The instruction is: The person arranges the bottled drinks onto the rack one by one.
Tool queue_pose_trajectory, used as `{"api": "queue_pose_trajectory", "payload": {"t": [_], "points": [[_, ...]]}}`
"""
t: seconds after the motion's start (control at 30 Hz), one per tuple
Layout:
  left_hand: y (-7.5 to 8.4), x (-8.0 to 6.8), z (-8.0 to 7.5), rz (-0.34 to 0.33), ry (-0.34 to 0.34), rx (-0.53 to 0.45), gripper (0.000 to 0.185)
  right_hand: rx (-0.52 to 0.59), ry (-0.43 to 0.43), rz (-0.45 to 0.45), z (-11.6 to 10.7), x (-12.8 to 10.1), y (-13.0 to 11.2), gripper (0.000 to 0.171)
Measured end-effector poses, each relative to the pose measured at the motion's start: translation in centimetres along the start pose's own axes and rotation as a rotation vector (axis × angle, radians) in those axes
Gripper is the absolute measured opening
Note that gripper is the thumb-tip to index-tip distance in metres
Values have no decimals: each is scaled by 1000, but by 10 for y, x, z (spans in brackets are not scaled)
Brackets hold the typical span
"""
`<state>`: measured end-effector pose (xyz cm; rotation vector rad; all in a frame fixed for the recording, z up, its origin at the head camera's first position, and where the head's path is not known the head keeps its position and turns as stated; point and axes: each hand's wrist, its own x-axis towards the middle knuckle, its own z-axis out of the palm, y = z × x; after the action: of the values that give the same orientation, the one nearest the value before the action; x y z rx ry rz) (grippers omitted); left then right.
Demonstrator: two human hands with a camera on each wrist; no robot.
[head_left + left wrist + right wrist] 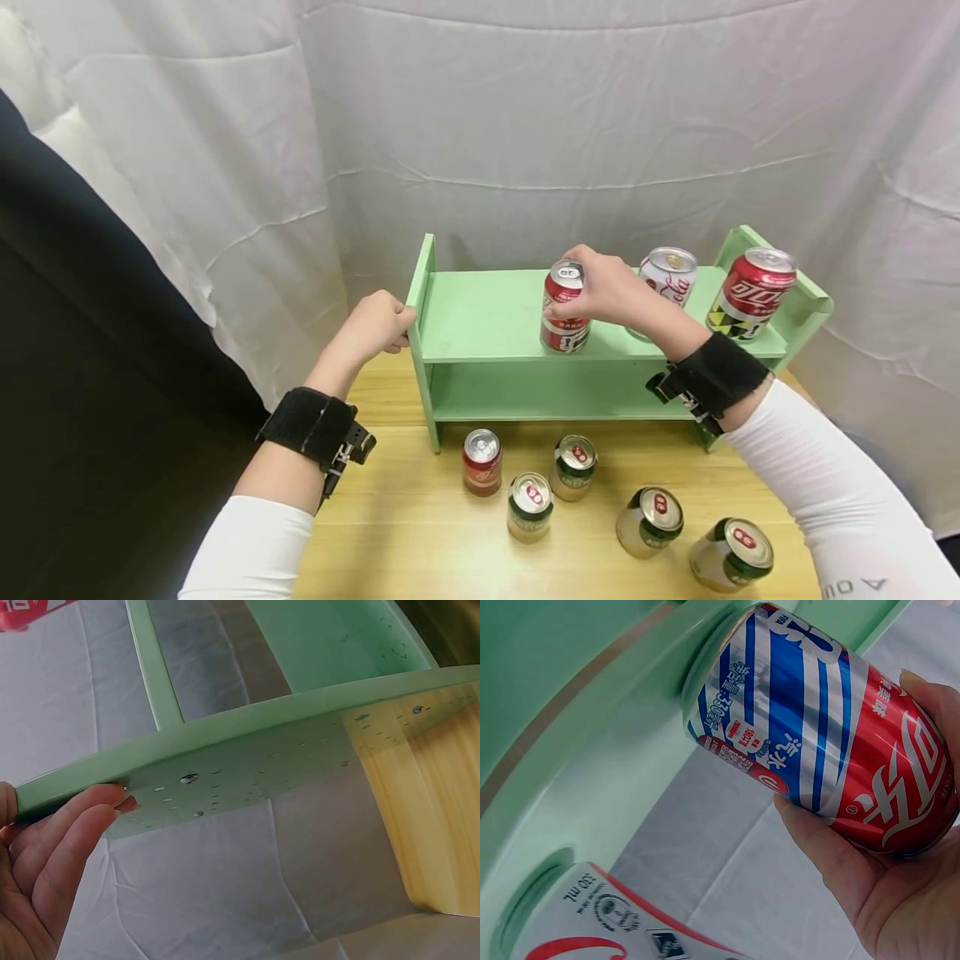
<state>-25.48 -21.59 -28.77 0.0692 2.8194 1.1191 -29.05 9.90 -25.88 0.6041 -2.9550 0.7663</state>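
Standing across the far middle of the wooden table (420,533), against the white cloth backdrop (525,125): a pale green two-tier shelf (487,321). Steadied at its left end panel by the left hand (372,325), fingers curled over the panel's edge and fingertips (97,802) pressed to the green board in the left wrist view. Wrapped round a red, white and blue can (565,307) by the right hand (611,287), thumb on the near side and fingers over the top rim, the can's base on or just off the upper board, roughly at its middle; cannot tell which from these views. Parked to the right on the same board: a white cola can (670,279), then a red can (752,293) at the far right end. Waiting on the table near the shelf: a small red can (482,462) and four green-and-gold cans (645,521). Judged as the placing step for a third can on the top tier. Called for next: seating the can flat, loosening the fingers without tipping it, then reaching down for one on the table, probably the small red can.
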Motion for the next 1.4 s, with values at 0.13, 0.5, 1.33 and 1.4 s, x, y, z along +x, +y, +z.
{"api": "queue_pose_trajectory", "payload": {"t": [0.13, 0.5, 1.33, 1.4], "points": [[-1, -1, 0, -2, -9, -5, 35, -6, 4, 0, 1, 5, 5, 70], [4, 1, -1, -7, -8, 7, 34, 38, -35, 37, -6, 16, 12, 74], [8, 1, -1, 4, 19, 14, 34, 177, 139, -5, 21, -2, 26, 113], [8, 0, -1, 12, 23, 12, 34, 159, 134, -13, 22, -8, 28, 116]]}}
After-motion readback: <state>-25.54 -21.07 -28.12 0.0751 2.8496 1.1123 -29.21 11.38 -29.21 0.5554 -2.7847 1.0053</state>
